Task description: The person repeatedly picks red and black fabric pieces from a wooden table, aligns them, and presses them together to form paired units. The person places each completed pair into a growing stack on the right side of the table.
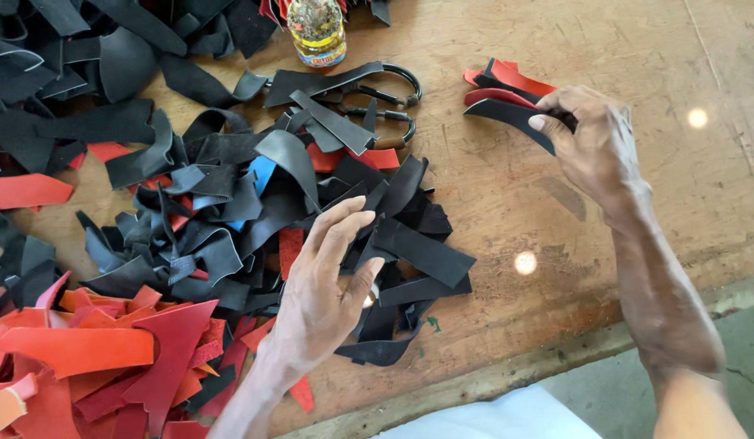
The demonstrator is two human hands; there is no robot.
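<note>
Your right hand (592,150) has its fingers pinched shut on a small stack of leather pieces (507,97) — I count about two black and two or three red, hard to be exact since they overlap. The stack sits at the upper right of the wooden surface (637,49), well apart from the rest. Your left hand (324,289) rests spread open on the big heap of black scraps (231,203) — holding nothing. One pile of red scraps (109,349) lies just left of it, one bottle (318,32) up top.
</note>
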